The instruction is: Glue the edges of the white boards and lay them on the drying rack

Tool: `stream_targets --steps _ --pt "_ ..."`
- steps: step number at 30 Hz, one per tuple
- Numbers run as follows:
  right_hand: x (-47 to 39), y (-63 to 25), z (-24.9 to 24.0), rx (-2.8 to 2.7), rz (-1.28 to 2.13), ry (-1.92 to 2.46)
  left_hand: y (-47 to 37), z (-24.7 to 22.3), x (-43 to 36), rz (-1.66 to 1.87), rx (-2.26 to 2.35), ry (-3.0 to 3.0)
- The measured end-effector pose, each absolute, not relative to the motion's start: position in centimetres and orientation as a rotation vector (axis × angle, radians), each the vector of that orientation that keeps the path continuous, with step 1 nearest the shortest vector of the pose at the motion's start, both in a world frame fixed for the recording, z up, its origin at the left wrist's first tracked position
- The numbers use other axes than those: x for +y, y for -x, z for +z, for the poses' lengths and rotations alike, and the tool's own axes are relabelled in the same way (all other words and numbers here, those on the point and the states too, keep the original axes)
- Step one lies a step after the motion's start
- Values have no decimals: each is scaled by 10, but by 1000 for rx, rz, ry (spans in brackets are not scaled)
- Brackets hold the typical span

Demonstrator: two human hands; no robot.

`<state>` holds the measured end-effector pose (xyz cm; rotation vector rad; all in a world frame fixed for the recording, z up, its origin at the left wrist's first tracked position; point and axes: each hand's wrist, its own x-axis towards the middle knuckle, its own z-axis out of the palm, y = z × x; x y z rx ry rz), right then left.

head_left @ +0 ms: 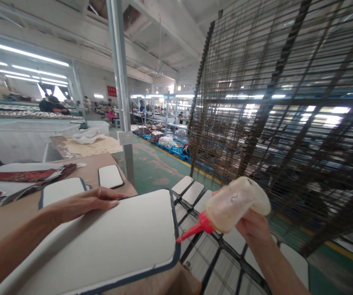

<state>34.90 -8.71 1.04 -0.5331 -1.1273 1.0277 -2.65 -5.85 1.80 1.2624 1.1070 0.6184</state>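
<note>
At the far left, a big white tub (26, 137) and, behind it, a person (53, 106) in dark clothes, arms bent. Nearer, on a brown tabletop (7, 217), a messy pile of cloth (35, 176), white on top with red and dark bits. Beside that, a small white board (61, 190) with a dark blue edge, lying flat.

In front of it, the left hand (92, 200), on an arm from the left side. Pinching the far edge of a big white board (112, 233) with these fingers, thumb on top, some fingers hidden. Farther back, another small board (110, 176), flat on the tabletop, near a grey post (123, 94) with a white socket box (124, 138).

In the middle, the big white board, with a dark blue rim on its right and near sides. Behind, blue pallets (181, 153) with piles of stuff, on a green floor (147, 162).

Right at the rim, near the corner, the tip of a red spout (191, 230); cannot tell if touching. Joined to it, a cloudy bottle (231, 205), tilted, spout down and to the left. Wrapped round the bottle, the right hand (254, 223), fingers mostly hidden behind it. Below, rows of more small boards (193, 193) with dark edges. At the far right, a tall wire rack (288, 53), like a big fence.
</note>
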Motion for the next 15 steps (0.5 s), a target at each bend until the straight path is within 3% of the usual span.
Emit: stream_targets --steps 15 --pt "-93 -346 -24 -925 779 486 50 -35 -42 801 1172 -1133"
